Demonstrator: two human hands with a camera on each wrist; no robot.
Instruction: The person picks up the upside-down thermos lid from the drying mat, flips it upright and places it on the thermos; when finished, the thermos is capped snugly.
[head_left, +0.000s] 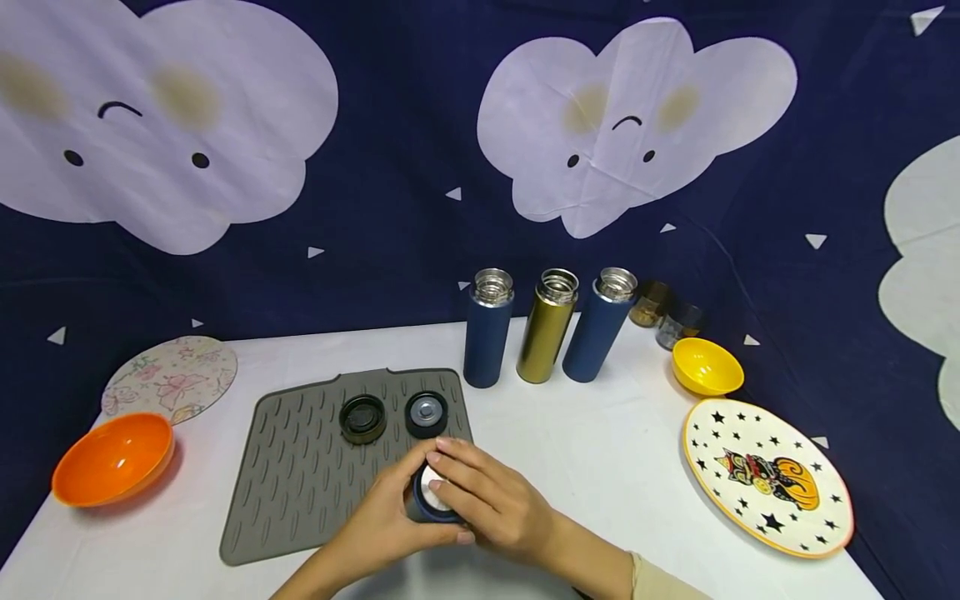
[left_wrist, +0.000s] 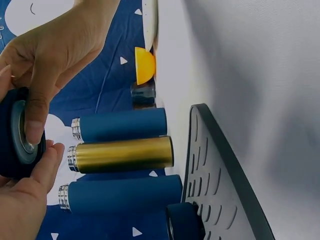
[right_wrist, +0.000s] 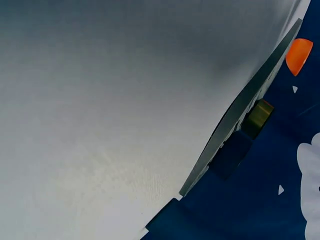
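Both hands hold a dark blue bottle lid, its pale inner side facing up, above the front right of the grey mat. The left hand [head_left: 382, 517] grips the lid [head_left: 433, 490] round its side. From the right, the right hand [head_left: 498, 504] holds it too, with fingers over the top; in the left wrist view one finger presses on the lid's inner disc [left_wrist: 20, 132]. Neither hand appears in the right wrist view. Behind them stand a blue bottle [head_left: 487, 337], a gold bottle [head_left: 547, 333] and another blue bottle [head_left: 596, 333], all with bare metal necks.
On the grey drying mat [head_left: 292, 467] lie an olive-rimmed lid [head_left: 363, 419] and a dark lid [head_left: 426, 414]. An orange bowl [head_left: 112, 462] and floral round mat [head_left: 172, 379] are left. Right are a yellow bowl [head_left: 707, 367], star-patterned plate [head_left: 750, 492] and two small jars [head_left: 678, 325].
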